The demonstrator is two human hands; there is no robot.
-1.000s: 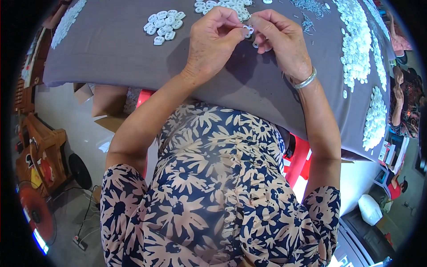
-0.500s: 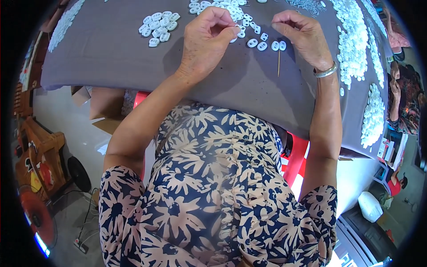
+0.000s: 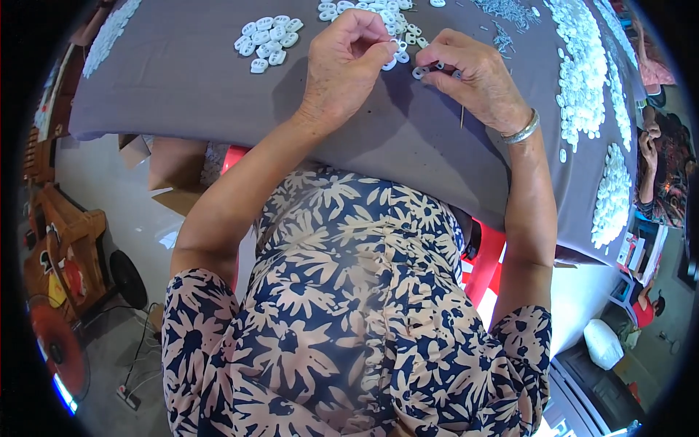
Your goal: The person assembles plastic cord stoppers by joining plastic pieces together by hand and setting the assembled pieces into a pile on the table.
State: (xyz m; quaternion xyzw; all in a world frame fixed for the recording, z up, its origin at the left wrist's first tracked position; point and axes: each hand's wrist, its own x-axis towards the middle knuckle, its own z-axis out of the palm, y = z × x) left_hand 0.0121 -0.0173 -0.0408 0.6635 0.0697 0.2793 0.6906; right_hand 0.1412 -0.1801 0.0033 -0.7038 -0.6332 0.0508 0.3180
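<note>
My left hand is closed in a pinch over the far middle of the table. Between its thumb and forefinger is a small white plastic piece with holes, mostly covered by the fingertips. To its right, my right hand reaches down to the cloth with thumb and forefinger closed about a white oval two-hole piece. That hand partly hides other oval pieces beneath it. A thin wooden stick lies just below the right hand. More white pieces sit under my left fingertips.
A grey cloth covers the table. A small cluster of white ovals lies left, loose metal pins far right, and large heaps of white pieces along the right side. Another person's arm shows at the right edge.
My right hand has moved left and down onto the oval pieces. My left hand keeps its pinch in nearly the same place. The view has shifted slightly.
</note>
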